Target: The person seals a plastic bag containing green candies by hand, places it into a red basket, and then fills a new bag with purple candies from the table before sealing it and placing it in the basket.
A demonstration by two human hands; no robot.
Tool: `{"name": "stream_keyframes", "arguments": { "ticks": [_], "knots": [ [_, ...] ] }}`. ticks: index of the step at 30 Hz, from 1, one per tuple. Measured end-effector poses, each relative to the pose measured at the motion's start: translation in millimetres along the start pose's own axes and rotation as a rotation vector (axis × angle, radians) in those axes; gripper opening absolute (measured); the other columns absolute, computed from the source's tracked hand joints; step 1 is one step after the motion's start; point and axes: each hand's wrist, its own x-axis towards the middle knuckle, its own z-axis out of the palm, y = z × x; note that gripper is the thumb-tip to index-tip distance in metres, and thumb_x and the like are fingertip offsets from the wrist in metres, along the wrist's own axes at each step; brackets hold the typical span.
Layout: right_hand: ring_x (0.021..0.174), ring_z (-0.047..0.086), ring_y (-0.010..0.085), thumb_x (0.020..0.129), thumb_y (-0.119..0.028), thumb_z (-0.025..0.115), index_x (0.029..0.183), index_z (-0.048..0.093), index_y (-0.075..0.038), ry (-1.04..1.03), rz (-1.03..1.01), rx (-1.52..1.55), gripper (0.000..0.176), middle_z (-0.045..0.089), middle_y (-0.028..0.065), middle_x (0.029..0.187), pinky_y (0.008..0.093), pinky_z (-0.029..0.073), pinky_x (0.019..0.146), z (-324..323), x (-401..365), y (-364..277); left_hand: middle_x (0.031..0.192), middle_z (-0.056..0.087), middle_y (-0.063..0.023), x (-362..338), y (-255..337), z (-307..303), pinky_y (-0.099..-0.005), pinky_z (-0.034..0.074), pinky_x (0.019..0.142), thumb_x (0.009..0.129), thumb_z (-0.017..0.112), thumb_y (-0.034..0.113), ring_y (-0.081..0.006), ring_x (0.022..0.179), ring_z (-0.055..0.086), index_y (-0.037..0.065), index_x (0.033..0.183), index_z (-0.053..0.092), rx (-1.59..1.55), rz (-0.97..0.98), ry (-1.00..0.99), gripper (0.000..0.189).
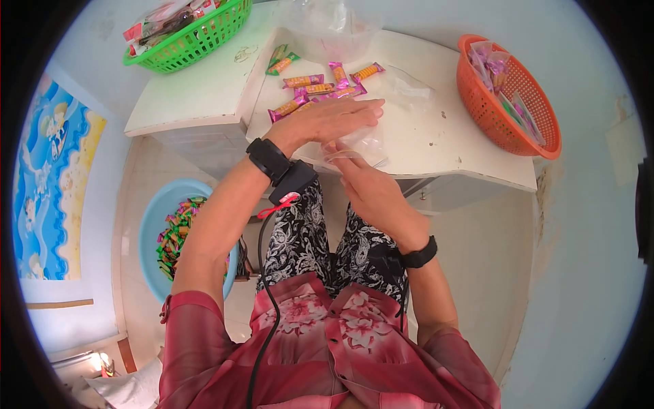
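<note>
My left hand (330,121) reaches over the table's front edge with its fingers stretched out flat above a clear plastic bag (371,144). Just below it, my right hand (375,194) pinches the near edge of that bag, its fingertips partly covered by the film. Several small purple-and-yellow wrapped snacks (303,81) lie loose beyond my left hand, some partly hidden by it. A couple of green-wrapped ones (282,64) are at the far left of this pile.
An orange basket (545,112) with filled bags stands at the table's right. A green basket (204,41) with packets is at the back left, near a clear plastic tub (327,37). Another clear bag (409,88) lies flat. A blue basin (151,228) of wrapped snacks sits on the floor.
</note>
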Motion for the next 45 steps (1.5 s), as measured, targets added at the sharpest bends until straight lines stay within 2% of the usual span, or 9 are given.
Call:
{"name": "stream_keyframes", "arguments": {
  "ticks": [6,9,15,18,22,28,34,37,45],
  "knots": [
    [0.097,0.075,0.0422,0.101,-0.011,0.065,0.162,0.046,-0.013,0.133,0.093,-0.039,0.064,0.062,0.0154,0.155,0.0526,0.061,0.08,4,-7,-3,0.16,0.063,-0.0093,-16,2,1,-0.0409,0.031,0.13,0.116,0.044,0.051,-0.0252,0.154,0.049,0.011,0.169,0.044,-0.25,0.034,0.133,0.067],
    [0.097,0.076,0.0406,0.1,-0.013,0.071,0.16,0.05,-0.012,0.209,0.129,-0.025,0.063,0.063,0.0158,0.155,0.0494,0.062,0.08,-2,-16,1,0.153,0.068,-0.0117,-32,-12,7,-0.0392,0.04,0.125,0.116,0.051,0.037,-0.0243,0.149,0.055,0.008,0.165,0.05,-0.36,0.159,0.468,0.057],
    [0.084,0.074,0.0351,0.095,-0.009,0.079,0.148,0.061,-0.007,0.353,0.208,0.141,0.056,0.066,0.0161,0.148,0.0406,0.061,0.073,6,-27,1,0.129,0.074,-0.0123,-86,-22,44,-0.0331,0.054,0.101,0.108,0.061,0.008,-0.0192,0.119,0.067,0.004,0.154,0.058,-0.31,-0.062,0.713,0.046],
    [0.078,0.071,0.0331,0.094,-0.004,0.079,0.14,0.064,-0.005,0.408,0.237,0.211,0.048,0.07,0.0147,0.133,0.038,0.06,0.069,14,-27,-3,0.132,0.071,-0.0119,-93,-24,52,-0.0327,0.055,0.094,0.1,0.063,0.001,-0.0181,0.111,0.067,0.005,0.153,0.059,-0.308,-0.056,0.71,0.053],
    [0.078,0.071,0.0325,0.095,-0.002,0.077,0.129,0.068,-0.003,0.443,0.252,0.223,0.035,0.068,0.0133,0.114,0.0395,0.057,0.067,26,-24,-1,0.143,0.065,-0.0143,-88,-14,49,-0.0363,0.057,0.091,0.094,0.066,0.003,-0.0244,0.11,0.068,0.006,0.153,0.058,-0.106,-0.043,0.674,0.059],
    [0.083,0.072,0.0369,0.097,0.001,0.069,0.118,0.072,-0.004,0.535,0.178,0.191,0.021,0.07,0.0148,0.111,0.0429,0.057,0.071,39,-13,10,0.149,0.063,-0.0122,-82,-21,47,-0.0404,0.059,0.093,0.092,0.071,0.007,-0.0299,0.117,0.067,0.009,0.143,0.068,0.007,-0.012,0.625,0.051],
    [0.091,0.074,0.0381,0.097,0.006,0.064,0.127,0.074,-0.006,0.492,0.192,0.044,0.033,0.075,0.0177,0.112,0.0428,0.058,0.076,27,1,-3,0.152,0.062,-0.0104,-87,-23,50,-0.0399,0.058,0.098,0.092,0.07,0.006,-0.0298,0.128,0.065,0.012,0.133,0.075,0.094,0.101,0.655,0.042],
    [0.094,0.075,0.0393,0.097,0.006,0.063,0.134,0.074,-0.008,0.458,0.163,0.224,0.042,0.077,0.0184,0.115,0.0435,0.059,0.08,29,3,-1,0.153,0.061,-0.0108,-85,-19,49,-0.0412,0.058,0.099,0.09,0.069,0.004,-0.031,0.131,0.064,0.012,0.133,0.075,0.069,0.109,0.595,0.044],
    [0.094,0.076,0.0386,0.096,0.003,0.067,0.134,0.074,-0.007,0.434,0.343,0.152,0.04,0.077,0.0187,0.116,0.0434,0.059,0.082,32,2,-9,0.154,0.059,-0.0159,-91,-3,43,-0.0493,0.053,0.108,0.084,0.072,0.008,-0.0398,0.131,0.061,0.008,0.13,0.073,0.215,0.172,0.543,0.046]
  ]
}}
